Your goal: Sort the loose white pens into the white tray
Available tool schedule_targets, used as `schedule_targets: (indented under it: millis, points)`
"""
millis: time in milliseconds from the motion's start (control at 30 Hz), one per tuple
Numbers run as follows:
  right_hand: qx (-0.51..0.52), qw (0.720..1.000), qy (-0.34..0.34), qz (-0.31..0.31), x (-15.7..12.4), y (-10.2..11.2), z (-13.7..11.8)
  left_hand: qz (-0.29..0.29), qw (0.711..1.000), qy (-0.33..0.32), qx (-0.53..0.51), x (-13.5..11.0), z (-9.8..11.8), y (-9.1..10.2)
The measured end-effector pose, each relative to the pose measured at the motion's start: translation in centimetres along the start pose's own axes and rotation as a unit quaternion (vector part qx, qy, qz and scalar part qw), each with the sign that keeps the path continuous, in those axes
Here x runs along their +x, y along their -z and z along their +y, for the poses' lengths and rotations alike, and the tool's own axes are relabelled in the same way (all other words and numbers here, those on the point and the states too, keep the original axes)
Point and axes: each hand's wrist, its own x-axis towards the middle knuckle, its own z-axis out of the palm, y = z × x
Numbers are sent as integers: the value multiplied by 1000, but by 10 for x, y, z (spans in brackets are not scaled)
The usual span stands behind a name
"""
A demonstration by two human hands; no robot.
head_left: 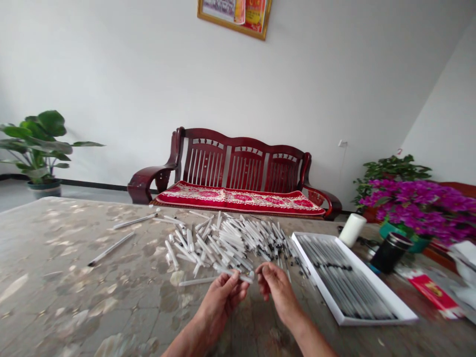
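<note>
My left hand (222,296) is closed around a whitish translucent pen barrel (245,279), which points right, towards my other hand. Just beyond the barrel's end, my right hand (275,287) has its thumb and fingers curled together; whatever lies between them, if anything, is too small to make out. Behind both hands spreads a heap of pen barrels and other pen parts (223,240), white and translucent, with black bits at its right side. A single pale barrel (197,281) lies left of my left hand.
To the right, a white tray (372,321) holds rows of clear pens with black parts. Past it stand a white cylinder (352,230), a black cup (391,253), a red packet (435,293) and purple flowers (420,206). Two pens (111,249) lie apart at left; a wooden bench (243,166) stands behind.
</note>
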Motion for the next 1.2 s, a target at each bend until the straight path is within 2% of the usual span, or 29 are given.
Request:
schedule_targets:
  millis: [67,167,267,600,667,733,833,900,1033,1200]
  points:
    - [-127,988,5,83,13,27,2,39,998,-44,-6,6,5,2]
    - [-371,920,5,127,31,68,-2,74,993,-92,-8,16,11,7]
    - [-418,899,-2,129,38,89,-3,85,991,-97,-18,22,14,11]
    - [-434,897,15,90,34,90,6,82,993,-69,-49,19,11,8]
    - [-425,900,32,84,34,84,5,79,994,-65,-47,20,9,8]
    - [-371,924,43,77,33,67,5,76,994,-63,-44,20,8,7]
    - [-209,975,41,54,27,29,7,75,994,-64,-47,19,8,7]
    - [-125,991,38,35,23,5,9,77,994,-66,-50,18,8,7]
    - [-22,999,21,34,20,-23,10,76,993,-71,-50,19,9,8]
    - [23,997,23,64,20,-32,9,58,995,-72,-42,19,7,8]
